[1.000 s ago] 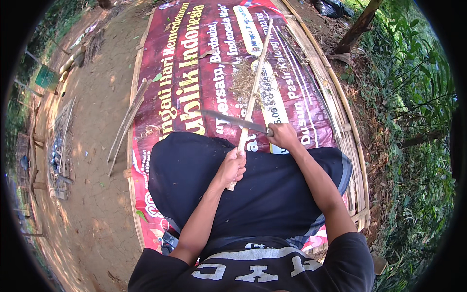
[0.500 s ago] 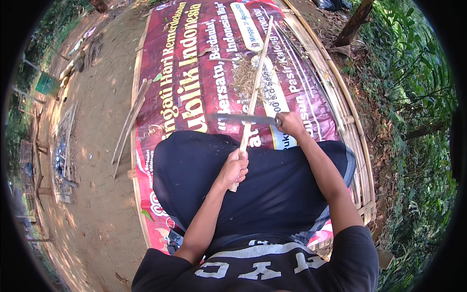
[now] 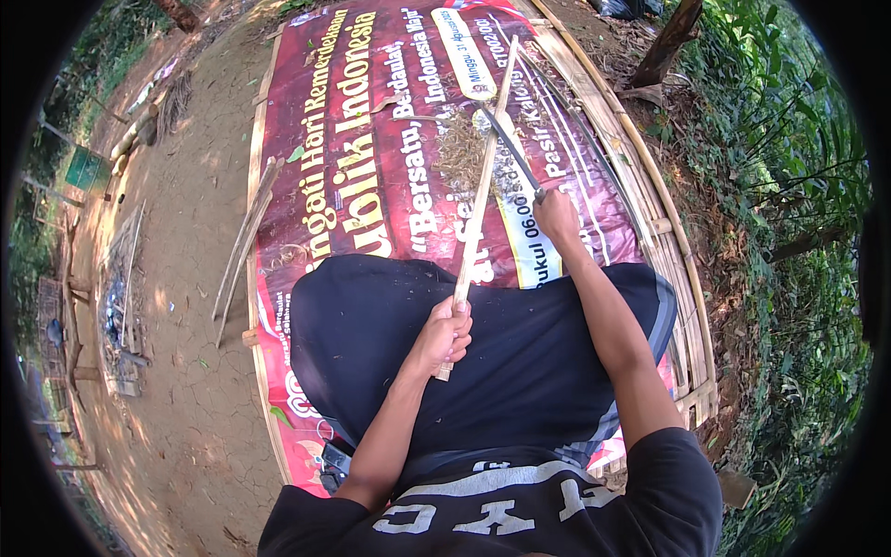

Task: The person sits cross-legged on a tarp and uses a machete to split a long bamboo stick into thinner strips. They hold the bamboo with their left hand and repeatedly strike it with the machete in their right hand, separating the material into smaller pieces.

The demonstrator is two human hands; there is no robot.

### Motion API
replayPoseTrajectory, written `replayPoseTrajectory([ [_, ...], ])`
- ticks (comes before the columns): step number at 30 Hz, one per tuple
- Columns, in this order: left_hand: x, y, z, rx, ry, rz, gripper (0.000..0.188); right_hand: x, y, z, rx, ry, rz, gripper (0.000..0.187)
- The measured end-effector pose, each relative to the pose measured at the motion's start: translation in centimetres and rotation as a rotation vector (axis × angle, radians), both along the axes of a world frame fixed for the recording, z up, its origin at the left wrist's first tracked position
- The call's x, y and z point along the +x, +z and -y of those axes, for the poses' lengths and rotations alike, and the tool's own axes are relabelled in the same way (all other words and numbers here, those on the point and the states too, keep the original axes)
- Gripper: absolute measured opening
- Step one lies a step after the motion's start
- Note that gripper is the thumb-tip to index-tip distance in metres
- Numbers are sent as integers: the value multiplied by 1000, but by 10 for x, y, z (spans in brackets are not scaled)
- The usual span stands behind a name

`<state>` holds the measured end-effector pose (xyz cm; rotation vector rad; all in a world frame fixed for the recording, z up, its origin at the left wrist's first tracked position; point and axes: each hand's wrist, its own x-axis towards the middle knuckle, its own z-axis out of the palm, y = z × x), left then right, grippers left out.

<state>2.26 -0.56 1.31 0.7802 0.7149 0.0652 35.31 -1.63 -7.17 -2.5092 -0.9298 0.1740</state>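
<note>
Fingers curled, the left hand (image 3: 442, 336) grasps a pale strip (image 3: 476, 213) near its lower end, above the dark cloth (image 3: 371, 325) over the lap, probably, we judge, to steady it and leave its length free for the knife (image 3: 517, 157). The right hand (image 3: 557, 221) is clenched on the handle, out to the right, apparently so the knuckles clear the strip. We see its long axis run forward over a red banner (image 3: 288, 130) and shavings (image 3: 457, 156), far tip angled slightly right. The blade slants forward-left across it; contact, we cannot tell.
</note>
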Motion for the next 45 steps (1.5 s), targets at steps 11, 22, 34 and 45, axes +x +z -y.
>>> replayPoseTrajectory([
  [11, -9, -7, -6, -93, 27, 58, 19, -8, -4, 10, 43, 249, -29, 19],
  [22, -6, -20, -15, -277, 65, 244, 21, -1, 7, 15, 3, 387, 47, 19],
  [34, -5, -40, -21, -547, 167, 430, 41, -83, 26, 29, 85, 849, 136, 21],
  [45, 0, -26, -29, -224, 197, 205, 41, -62, 16, 32, -11, 581, 99, 23],
])
